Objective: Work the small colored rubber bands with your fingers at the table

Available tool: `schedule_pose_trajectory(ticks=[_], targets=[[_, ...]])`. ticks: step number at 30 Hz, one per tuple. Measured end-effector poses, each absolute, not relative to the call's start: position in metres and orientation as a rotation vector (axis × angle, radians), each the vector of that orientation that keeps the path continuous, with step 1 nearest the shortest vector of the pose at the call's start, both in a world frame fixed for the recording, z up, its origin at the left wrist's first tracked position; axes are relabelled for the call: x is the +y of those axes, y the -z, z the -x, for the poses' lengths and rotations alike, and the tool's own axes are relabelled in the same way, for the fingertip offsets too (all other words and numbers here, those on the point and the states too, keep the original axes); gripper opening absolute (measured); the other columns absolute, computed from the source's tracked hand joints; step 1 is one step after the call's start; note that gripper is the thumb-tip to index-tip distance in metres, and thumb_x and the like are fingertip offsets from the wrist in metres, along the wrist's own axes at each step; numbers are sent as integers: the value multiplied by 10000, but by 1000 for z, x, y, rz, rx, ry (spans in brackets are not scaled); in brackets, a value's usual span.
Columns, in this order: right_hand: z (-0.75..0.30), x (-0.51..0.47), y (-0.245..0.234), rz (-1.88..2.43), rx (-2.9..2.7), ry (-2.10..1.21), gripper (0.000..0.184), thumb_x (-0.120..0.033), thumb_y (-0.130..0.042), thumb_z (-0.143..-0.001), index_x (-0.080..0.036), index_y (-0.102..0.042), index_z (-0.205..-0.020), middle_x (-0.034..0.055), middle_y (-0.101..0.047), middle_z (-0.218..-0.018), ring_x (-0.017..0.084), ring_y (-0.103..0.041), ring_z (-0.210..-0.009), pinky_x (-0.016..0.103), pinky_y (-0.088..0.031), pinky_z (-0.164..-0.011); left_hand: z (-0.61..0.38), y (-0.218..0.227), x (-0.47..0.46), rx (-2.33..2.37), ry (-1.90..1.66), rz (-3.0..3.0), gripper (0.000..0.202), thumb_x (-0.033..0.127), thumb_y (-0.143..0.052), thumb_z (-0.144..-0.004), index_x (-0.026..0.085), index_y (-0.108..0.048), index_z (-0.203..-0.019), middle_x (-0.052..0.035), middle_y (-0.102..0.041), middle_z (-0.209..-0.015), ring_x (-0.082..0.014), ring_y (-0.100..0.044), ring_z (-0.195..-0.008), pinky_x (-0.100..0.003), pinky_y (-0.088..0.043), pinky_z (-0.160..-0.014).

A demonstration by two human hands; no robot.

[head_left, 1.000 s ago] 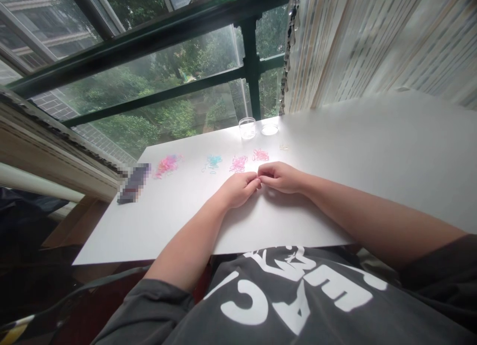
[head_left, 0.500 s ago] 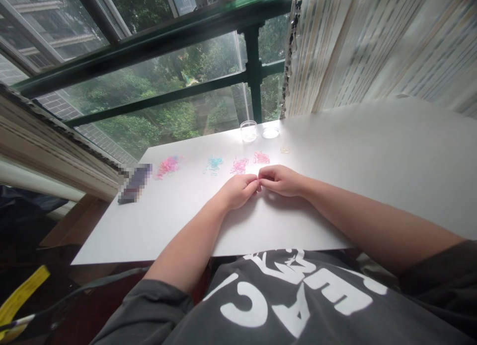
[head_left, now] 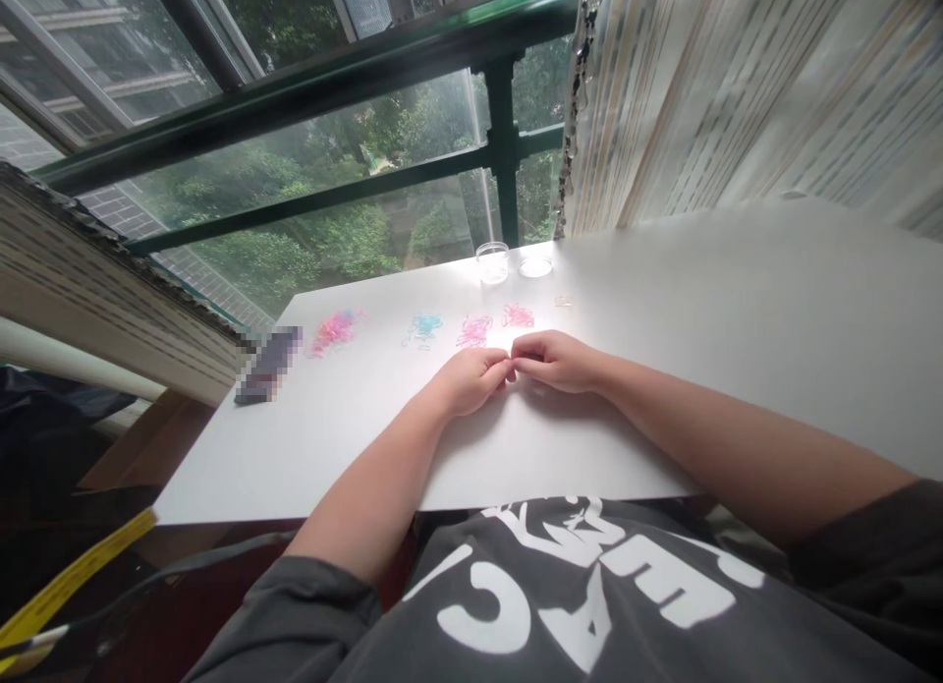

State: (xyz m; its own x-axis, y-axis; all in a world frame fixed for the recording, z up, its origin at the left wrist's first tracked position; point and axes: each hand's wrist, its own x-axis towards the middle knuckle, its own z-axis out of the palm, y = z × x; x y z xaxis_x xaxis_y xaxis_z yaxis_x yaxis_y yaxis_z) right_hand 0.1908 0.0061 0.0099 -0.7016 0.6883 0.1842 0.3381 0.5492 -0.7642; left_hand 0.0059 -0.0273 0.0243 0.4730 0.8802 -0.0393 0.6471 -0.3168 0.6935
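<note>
- Yellow strip (head_left: 81,582): flat, narrow, with small dark markings; located at the lower left.
- Tabletop (head_left: 257,467): white, smooth, straight-edged; carries the items below.
- Dark slab (head_left: 269,367): rectangular, detail masked by pixelation; near the left edge.
- Multicoloured pile (head_left: 335,333): thin bands, mainly pink with orange and blue, loosely tangled.
- Turquoise pile (head_left: 424,327): thin looped bands, loosely scattered at the margins.
- Left hand (head_left: 471,380): grip pinched, thumb against curled fingers, fingertips meeting those of the right hand; whether a small item is held cannot be determined.
- Pink pile (head_left: 473,331): thin curled bands, just beyond the left hand.
- Jar (head_left: 492,264): clear, cylindrical, upright near the far edge.
- Coral-pink pile (head_left: 519,315): thin looped bands, just beyond the meeting fingertips.
- Clear dish (head_left: 536,267): round, shallow, just beside the jar.
- Right hand (head_left: 554,362): grip pinched, fingers bent; contents likewise indeterminable.
- Pale pieces (head_left: 564,301): small, thin, beige, beyond the right hand.
- Curtain (head_left: 693,103): striped fabric in vertical folds.
</note>
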Motion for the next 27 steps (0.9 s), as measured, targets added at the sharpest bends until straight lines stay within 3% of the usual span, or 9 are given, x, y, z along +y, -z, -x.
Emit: schedule_pose_trajectory(ticks=[6,13,27], targets=[[-191,8,-6,853,-2300,-973,166,-235,-459,-792,-173,-494,-642,-45,-413,-576,92,-378,-557,233,-303,-546,-1,-27,-23,1295,-522,-2077,301,284,-375,-844,160,-630,-744,-2,-603,-663,-112,-523,-624,-218,-405,-608],[-191,8,-8,876,-2307,-984,174,-297,-491,-791,-170,-509,-673,-23,-488,-614,97,-394,-563,231,-308,-539,-6,-28,-26,1268,-439,-2083,339,329,-372,-863,155,-638,-744,-14,-624,-674,-117,-533,-619,-222,-413,-604],[-191,8,-7,902,-2371,-922,94,-227,-485,-757,-173,-531,-697,-28,-492,-614,101,-421,-568,232,-318,-548,-9,-25,-30,1270,-362,-2179,282,273,-388,-837,191,-648,-764,6,-620,-658,-128,-536,-633,-215,-405,-600]])
